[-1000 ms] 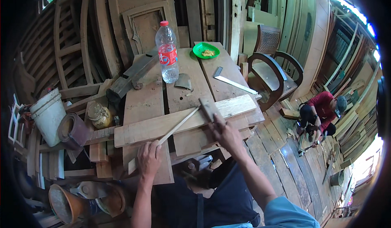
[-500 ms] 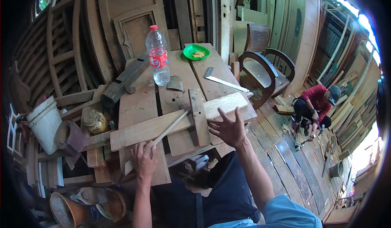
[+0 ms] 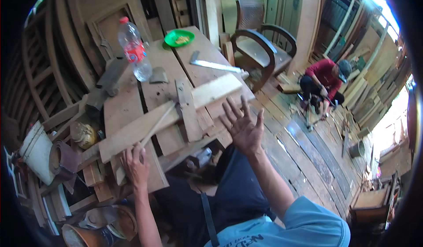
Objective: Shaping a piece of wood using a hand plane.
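My left hand (image 3: 135,165) grips a thin pale wooden stick (image 3: 159,121) that lies slanted across a long flat board (image 3: 215,89) on the rough plank table (image 3: 122,107). My right hand (image 3: 243,130) is raised open, fingers spread and palm showing, off to the right of a short dark wooden piece with a hole (image 3: 189,123), which rests crosswise on the board and holds nothing of my hand. Behind the board lie a metal try square (image 3: 213,65) and a small grey curved piece (image 3: 158,75).
A water bottle (image 3: 135,55), green dish (image 3: 179,34), jar (image 3: 80,133), sandpaper roll (image 3: 61,161) and white bucket (image 3: 33,152) surround the work. An armchair (image 3: 255,53) stands behind. At right a co-worker in red (image 3: 324,81) crouches on the plank floor (image 3: 291,167) among stacked boards.
My right hand has let go of the short dark piece, moving away rightward and opening out. The view has swung right, so the table appears further left and tilted.
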Demonstrator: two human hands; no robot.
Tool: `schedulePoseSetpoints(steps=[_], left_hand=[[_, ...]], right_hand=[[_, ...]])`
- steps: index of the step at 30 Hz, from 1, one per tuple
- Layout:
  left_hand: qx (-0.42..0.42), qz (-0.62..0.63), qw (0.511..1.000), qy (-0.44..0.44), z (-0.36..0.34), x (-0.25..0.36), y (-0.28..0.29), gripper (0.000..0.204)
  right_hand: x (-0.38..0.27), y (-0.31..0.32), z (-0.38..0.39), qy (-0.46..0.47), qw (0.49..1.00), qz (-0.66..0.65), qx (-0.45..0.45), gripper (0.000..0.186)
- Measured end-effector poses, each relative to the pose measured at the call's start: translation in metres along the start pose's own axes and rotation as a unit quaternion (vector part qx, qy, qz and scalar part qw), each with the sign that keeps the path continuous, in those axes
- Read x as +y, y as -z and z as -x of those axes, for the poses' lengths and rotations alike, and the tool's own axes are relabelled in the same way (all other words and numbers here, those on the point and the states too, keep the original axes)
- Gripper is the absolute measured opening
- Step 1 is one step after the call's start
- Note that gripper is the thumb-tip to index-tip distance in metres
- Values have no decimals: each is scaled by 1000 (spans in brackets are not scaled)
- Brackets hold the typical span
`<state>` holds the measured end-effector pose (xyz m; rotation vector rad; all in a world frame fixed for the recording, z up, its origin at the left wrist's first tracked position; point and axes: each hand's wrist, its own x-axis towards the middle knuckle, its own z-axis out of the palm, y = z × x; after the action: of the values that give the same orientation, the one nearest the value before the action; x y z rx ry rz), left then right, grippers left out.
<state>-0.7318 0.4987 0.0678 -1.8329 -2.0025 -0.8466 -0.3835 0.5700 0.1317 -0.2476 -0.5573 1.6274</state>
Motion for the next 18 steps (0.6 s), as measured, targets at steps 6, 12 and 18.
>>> schedulePoseSetpoints(steps=[6,12,18], left_hand=[[-10,-17,999,-29,0,3,14,25],[-18,-15,999,-28,-10,5,6,24],[-17,4,999,-34,-7,9,7,26]], right_hand=[[-50,202,147,-250,502,820,-113,65],[8,156,155,-299,651,643,271,72],[-24,33,163,-33,714,638,-288,52]])
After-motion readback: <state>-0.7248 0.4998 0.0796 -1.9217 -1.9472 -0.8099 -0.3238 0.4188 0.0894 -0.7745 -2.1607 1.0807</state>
